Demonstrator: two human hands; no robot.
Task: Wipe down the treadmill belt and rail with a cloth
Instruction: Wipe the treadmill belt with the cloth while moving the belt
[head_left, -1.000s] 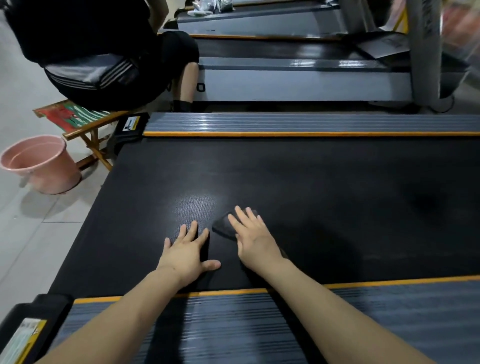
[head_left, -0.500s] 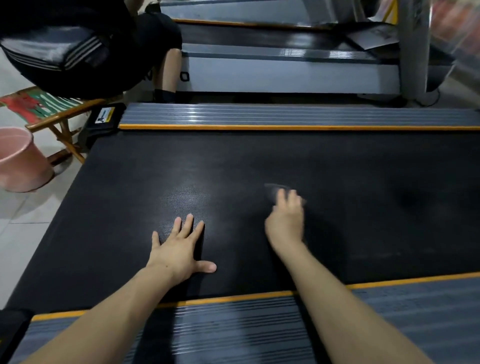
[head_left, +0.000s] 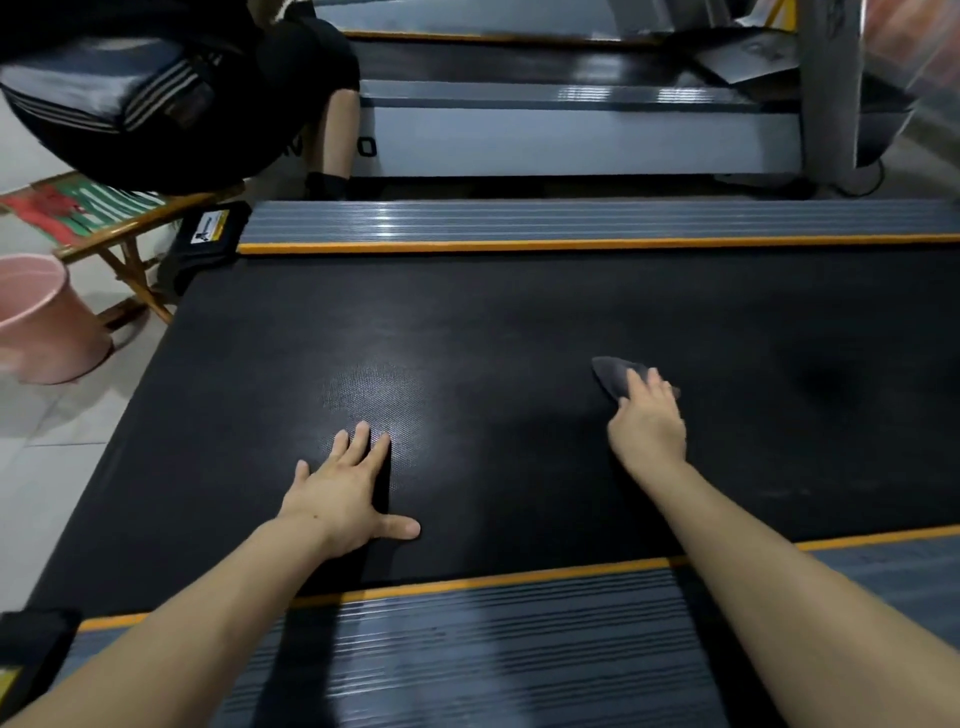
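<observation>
My right hand (head_left: 647, 431) presses the dark cloth (head_left: 615, 379) flat on the treadmill belt (head_left: 519, 322), fingers close together on top of it so the pressure spreads over the fabric instead of bunching it. The cloth pokes out just ahead of those fingers. My left hand (head_left: 345, 499) lies bare on the belt, fingers spread, empty, well apart from the cloth; I judge it props my weight while I lean. The near rail (head_left: 493, 649) sits behind both hands, not yet wiped.
</observation>
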